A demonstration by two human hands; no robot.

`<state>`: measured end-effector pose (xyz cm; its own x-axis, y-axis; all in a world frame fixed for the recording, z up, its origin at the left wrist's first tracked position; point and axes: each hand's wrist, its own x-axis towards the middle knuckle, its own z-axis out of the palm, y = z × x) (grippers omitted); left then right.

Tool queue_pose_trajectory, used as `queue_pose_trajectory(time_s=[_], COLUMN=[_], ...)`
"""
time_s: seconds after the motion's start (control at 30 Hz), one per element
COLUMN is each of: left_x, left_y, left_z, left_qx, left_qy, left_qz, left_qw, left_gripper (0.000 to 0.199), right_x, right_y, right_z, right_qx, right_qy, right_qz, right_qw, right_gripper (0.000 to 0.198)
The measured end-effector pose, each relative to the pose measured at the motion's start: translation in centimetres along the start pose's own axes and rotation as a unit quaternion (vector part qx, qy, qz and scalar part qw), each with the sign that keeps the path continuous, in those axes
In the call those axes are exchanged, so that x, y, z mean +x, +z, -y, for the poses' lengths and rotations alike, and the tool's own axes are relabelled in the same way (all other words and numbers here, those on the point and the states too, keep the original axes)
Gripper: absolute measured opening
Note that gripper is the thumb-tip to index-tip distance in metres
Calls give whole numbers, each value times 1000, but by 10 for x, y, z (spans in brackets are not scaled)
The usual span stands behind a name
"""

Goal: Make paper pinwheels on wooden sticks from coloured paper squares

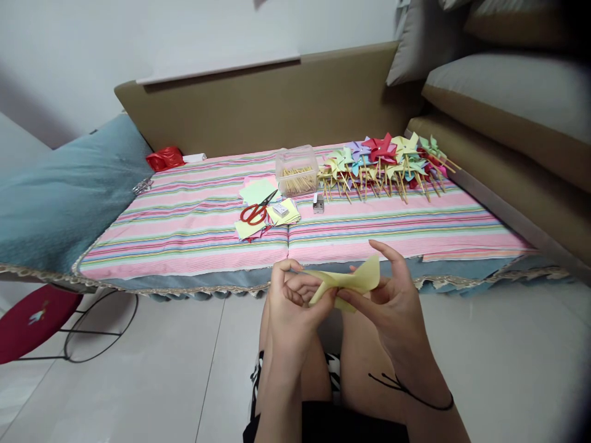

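Above my lap, both hands pinch a pale yellow paper pinwheel (368, 275) whose blades are folded inward. My left hand (295, 301) grips its left side, with the thumb near the centre and the fingers curled behind. From the right, my right hand (392, 301) presses thumb and fingers at the middle, its index finger raised and free of the paper. The pinwheel's underside and whatever lies between the fingertips are hidden. Beyond the hands lie red-handled scissors (253, 213) on coloured paper squares (249, 230), and a small box (318, 204) with its lid up.
A clear plastic tub (297, 178) holds many wooden sticks. Finished pinwheels (381, 149) on sticks are heaped at the right of the striped cloth (184, 212). A red plastic bag (165, 159) lies at the back left. A dark red stool (37, 320) stands on the floor.
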<state>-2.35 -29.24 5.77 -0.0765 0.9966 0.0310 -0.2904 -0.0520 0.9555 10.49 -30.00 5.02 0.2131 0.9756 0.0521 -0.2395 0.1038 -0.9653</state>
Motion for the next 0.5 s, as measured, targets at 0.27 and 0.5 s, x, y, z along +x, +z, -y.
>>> queue_pose_trajectory(time_s=[0.27,0.5], left_x=[3,4], left_y=[-5,-8], left_z=[-3,3], left_qx=[-28,-19], left_qy=[-62,-62], left_qz=[37,72], left_qw=[997,995], left_gripper=[49,55], right_x=[4,1], right_y=[3,1], right_z=[-5,-9], right_qx=[60,58], right_qy=[34,44], right_qz=[5,27], right_qw=[998,997], right_gripper=[83,79])
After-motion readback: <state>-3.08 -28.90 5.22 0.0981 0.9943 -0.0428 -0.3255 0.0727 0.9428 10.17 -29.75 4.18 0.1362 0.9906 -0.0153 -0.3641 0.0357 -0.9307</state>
